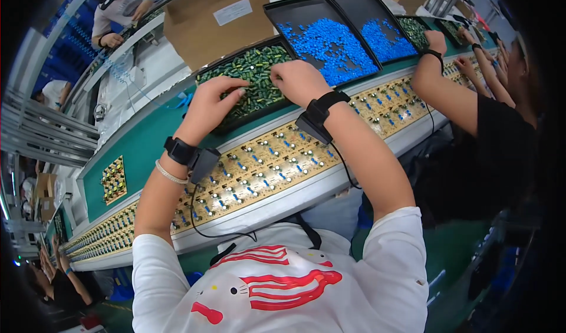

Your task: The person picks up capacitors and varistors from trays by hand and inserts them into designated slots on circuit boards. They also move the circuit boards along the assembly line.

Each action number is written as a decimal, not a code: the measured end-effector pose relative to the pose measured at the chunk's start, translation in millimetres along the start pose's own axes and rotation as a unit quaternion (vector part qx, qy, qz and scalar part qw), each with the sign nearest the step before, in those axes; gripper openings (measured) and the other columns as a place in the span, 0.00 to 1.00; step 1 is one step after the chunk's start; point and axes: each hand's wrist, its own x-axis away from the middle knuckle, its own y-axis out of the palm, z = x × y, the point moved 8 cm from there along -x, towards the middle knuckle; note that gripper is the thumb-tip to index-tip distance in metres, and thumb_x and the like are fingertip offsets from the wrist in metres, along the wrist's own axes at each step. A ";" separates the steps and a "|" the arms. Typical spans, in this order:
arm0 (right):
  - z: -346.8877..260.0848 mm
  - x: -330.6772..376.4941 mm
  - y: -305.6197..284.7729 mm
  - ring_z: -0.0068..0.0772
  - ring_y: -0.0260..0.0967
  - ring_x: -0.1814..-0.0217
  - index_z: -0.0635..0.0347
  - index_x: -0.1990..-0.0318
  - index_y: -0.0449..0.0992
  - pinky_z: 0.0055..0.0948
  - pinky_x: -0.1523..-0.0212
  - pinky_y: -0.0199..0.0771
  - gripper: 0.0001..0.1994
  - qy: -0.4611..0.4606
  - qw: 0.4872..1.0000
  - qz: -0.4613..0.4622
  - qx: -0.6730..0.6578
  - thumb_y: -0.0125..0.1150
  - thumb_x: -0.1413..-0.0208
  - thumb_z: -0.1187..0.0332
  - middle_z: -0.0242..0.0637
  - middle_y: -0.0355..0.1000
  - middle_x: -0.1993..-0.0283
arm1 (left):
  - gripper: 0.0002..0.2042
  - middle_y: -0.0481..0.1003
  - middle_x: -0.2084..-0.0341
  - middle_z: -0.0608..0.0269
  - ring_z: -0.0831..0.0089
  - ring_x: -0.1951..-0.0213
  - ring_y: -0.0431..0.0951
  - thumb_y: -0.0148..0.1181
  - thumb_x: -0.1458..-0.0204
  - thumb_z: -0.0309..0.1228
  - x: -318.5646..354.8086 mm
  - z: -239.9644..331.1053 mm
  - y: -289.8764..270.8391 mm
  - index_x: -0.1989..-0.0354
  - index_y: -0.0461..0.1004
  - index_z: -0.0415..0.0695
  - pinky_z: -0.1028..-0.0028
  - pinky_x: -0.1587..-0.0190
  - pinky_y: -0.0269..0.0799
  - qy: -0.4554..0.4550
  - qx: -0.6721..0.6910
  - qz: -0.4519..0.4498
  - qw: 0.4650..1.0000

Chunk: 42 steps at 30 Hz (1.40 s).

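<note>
Both my hands are over a black tray (227, 122) heaped with small green cylindrical electronic components (259, 68). My left hand (213, 100) is at the tray's left side, thumb and forefinger drawn close together at the tips among the pieces. At the right side, my right hand (299, 84) is curled, its fingertips pinched down at the heap. Whatever lies between the fingertips of either hand is too small to make out. In front of the tray runs a long row of tan circuit boards (259, 171), dotted with white-topped and blue parts.
Two black trays of small blue components (327, 47) stand right of the green heap. Behind is a cardboard box (206, 23). A separate circuit board (114, 180) lies on the green bench surface (141, 150). At right, a co-worker's arm (436, 73) reaches over the line.
</note>
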 end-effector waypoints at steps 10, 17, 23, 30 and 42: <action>26.7 61.0 -64.3 0.52 0.77 0.58 0.54 0.46 0.76 0.44 0.59 0.75 0.12 -0.001 0.984 0.125 -0.126 0.56 0.35 0.67 0.44 0.80 0.61 | 0.09 0.78 0.63 0.53 0.56 0.60 0.78 0.57 0.46 0.19 -12.5 69.1 53.3 0.59 0.81 0.39 0.64 0.54 0.74 0.103 0.055 -0.076 0.990; 58.6 181.7 -62.5 0.27 0.77 0.50 0.65 0.55 0.71 0.26 0.50 0.72 0.04 0.121 0.860 0.150 -0.472 0.54 0.35 0.76 0.43 0.80 0.55 | 0.10 0.81 0.64 0.63 0.77 0.63 0.77 0.60 0.41 0.26 -19.4 91.8 101.8 0.53 0.81 0.39 0.73 0.58 0.75 -0.023 0.162 -0.182 0.970; 55.5 270.2 -48.8 0.30 0.74 0.47 0.65 0.57 0.75 0.27 0.45 0.71 0.06 0.218 0.791 0.180 -0.542 0.59 0.41 0.81 0.43 0.78 0.52 | 0.11 0.80 0.66 0.68 0.82 0.67 0.73 0.60 0.39 0.28 -29.6 98.2 133.1 0.52 0.81 0.41 0.77 0.62 0.72 -0.098 0.178 -0.228 0.952; 61.6 298.8 -41.5 0.25 0.68 0.57 0.66 0.57 0.77 0.22 0.54 0.68 0.07 0.189 0.809 0.213 -0.515 0.63 0.43 0.79 0.35 0.71 0.57 | 0.07 0.79 0.61 0.67 0.80 0.60 0.75 0.59 0.39 0.25 -39.5 92.0 162.8 0.56 0.80 0.37 0.75 0.57 0.73 -0.061 0.167 -0.246 0.953; 70.5 298.5 -36.0 0.22 0.67 0.58 0.66 0.56 0.76 0.20 0.55 0.67 0.06 0.193 0.794 0.217 -0.534 0.62 0.40 0.77 0.34 0.71 0.57 | 0.07 0.80 0.66 0.60 0.63 0.59 0.76 0.62 0.49 0.19 -56.7 118.8 177.1 0.62 0.80 0.41 0.69 0.56 0.73 0.150 0.015 -0.195 0.969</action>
